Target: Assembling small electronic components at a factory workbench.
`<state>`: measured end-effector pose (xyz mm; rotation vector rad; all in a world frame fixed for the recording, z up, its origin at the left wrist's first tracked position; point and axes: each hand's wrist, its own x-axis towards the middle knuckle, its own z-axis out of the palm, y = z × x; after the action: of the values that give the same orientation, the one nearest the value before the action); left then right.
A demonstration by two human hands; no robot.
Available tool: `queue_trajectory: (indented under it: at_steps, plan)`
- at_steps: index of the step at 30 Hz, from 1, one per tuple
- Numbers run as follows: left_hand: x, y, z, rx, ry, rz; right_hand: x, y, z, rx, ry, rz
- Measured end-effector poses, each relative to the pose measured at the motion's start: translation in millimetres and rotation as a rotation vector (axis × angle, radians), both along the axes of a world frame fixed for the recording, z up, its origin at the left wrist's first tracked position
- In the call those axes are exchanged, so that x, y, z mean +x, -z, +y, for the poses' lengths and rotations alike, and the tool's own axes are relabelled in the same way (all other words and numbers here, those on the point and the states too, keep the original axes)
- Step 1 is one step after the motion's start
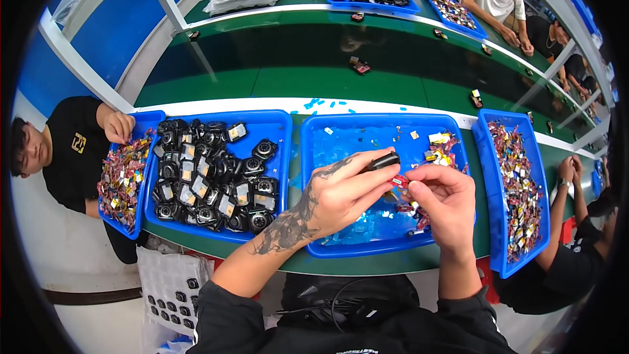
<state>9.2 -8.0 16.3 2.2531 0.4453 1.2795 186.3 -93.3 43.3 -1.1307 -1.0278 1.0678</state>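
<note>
My left hand, its forearm tattooed, is closed over the blue tray in front of me. A black rounded piece sticks out between its thumb side and fingers; its kind is mostly hidden. Meeting it from the right, my right hand pinches a small red part with a pale patch. The fingertips of both hands come together around this part. Beneath them, the wide blue tray has blue film scraps across its bottom. Small red, yellow and white parts are heaped along its right side.
Left of it stands a blue tray of black watch-like cases. Narrow trays of small parts flank both. Beyond the white rail runs a green conveyor carrying scattered parts. Other people sit left, right and across.
</note>
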Motion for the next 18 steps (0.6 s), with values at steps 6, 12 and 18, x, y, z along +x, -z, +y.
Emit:
queue_trajectory:
  at_steps: [6,12,18]
  plan:
    - [1,0,1,0.146,-0.005,0.05,-2,-2,0,0.024,0.063,-0.074]
    - [-2,-1,-3,-0.405,0.135,0.12,5,-5,2,0.206,0.07,-0.562]
    - [4,8,-4,-1.089,0.347,-0.045,5,0,1,0.226,0.026,-0.377]
